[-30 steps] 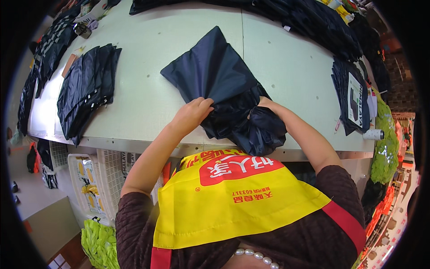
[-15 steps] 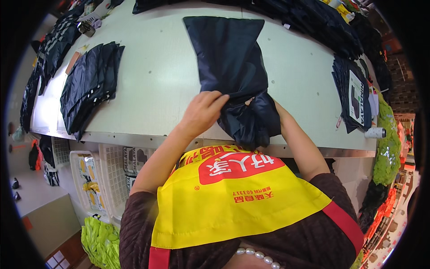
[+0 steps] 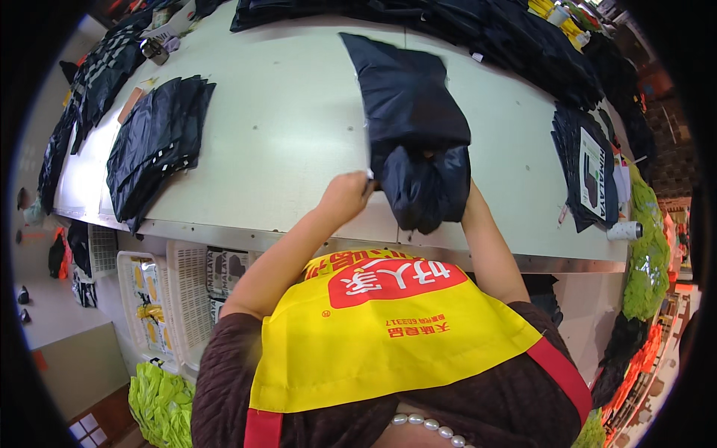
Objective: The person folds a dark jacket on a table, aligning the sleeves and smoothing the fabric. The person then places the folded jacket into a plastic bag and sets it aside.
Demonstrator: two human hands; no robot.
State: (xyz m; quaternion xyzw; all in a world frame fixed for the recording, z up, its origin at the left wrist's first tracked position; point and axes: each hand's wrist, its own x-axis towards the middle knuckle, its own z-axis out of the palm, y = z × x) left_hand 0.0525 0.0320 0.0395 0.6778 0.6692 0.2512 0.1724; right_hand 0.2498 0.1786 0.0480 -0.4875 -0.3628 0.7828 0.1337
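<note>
A dark navy-black piece of thin, shiny cloth [image 3: 414,97] lies on the pale table, its flat far part tapering to a corner. The near part is bunched into a rounded fold that hangs toward the table's front edge. My left hand [image 3: 347,196] is closed at the left side of this fold, fingertips pinching the cloth's edge. From the right, my right forearm [image 3: 489,243] reaches to the bunched part. The cloth covers my right hand, so its fingers cannot be made out.
Stacks of similar dark pieces lie left [image 3: 160,142] and right [image 3: 575,160], the latter with a printed card on top. A white thread spool [image 3: 624,231] sits at the right edge. Dark cloth [image 3: 493,37] lines the far side. White plastic baskets [image 3: 187,299] stand below the front edge.
The cloth has shifted slightly right and its near end has lifted away from my apron. My left hand has moved from on top of the fold to its left edge.
</note>
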